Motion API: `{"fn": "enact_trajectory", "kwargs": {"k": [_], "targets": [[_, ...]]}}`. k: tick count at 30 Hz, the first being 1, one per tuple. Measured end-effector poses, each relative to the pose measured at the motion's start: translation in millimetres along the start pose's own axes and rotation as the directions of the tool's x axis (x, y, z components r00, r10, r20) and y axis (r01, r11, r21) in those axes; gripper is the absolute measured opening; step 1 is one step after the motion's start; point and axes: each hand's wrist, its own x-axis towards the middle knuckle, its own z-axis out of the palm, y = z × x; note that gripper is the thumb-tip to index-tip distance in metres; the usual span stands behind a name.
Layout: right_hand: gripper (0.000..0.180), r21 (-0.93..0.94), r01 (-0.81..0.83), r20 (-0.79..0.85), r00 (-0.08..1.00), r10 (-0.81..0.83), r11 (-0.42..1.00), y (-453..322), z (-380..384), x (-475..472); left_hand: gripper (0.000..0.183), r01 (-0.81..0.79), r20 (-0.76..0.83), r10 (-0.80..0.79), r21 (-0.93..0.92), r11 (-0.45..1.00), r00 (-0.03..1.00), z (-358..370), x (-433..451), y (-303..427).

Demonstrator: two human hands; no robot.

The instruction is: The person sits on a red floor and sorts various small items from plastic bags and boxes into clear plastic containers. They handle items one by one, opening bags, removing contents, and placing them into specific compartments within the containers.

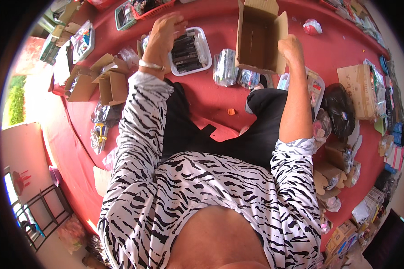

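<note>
My right hand (292,50) grips the right side wall of an open cardboard box (256,37), which is held up and tilted so its bare inside shows. My left hand (166,30), with a bangle on the wrist, is raised at the left edge of a white plastic basket (208,55). Its fingers are slightly blurred and hold nothing that I can see. Inside the basket lie several slim black packs (187,50) in a row. Between basket and box is a plastic-wrapped bundle (226,67). Another wrapped bundle (249,78) shows partly below the box.
Open cardboard boxes (111,84) stand on the red floor covering (202,97) at left. At right are a white bin (318,80), a black plastic bag (338,107) and a large carton (355,90). A red basket (155,11) stands at the far side. An orange scrap (231,111) lies between my legs.
</note>
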Motion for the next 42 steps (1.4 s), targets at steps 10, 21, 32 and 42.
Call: {"fn": "enact_trajectory", "kwargs": {"k": [10,21,32,42], "targets": [[0.032,0.065,-0.064,0.04,0.997,0.061,0.996,6.4,-20.2,-20.6,0.026,0.159,0.02,-0.158,-0.149,0.976,0.987,-51.9,-120.0,50.9],[0.03,0.168,-0.051,0.069,0.997,0.04,0.985,7.7,-22.2,-27.8,0.025,0.288,0.075,-0.282,-0.094,0.953,0.957,-4.8,-162.8,48.0],[0.034,0.191,0.091,0.24,0.961,-0.137,0.977,-13.1,57.7,-18.0,0.024,0.028,-0.058,-0.013,0.266,0.964,0.998,3.4,-59.4,4.1],[0.024,0.122,-0.059,0.463,0.886,-0.004,0.991,-35.5,246.6,-63.0,0.041,-0.225,0.192,-0.167,0.95,-0.217,0.967,0.9,-57.0,-7.2]]}}
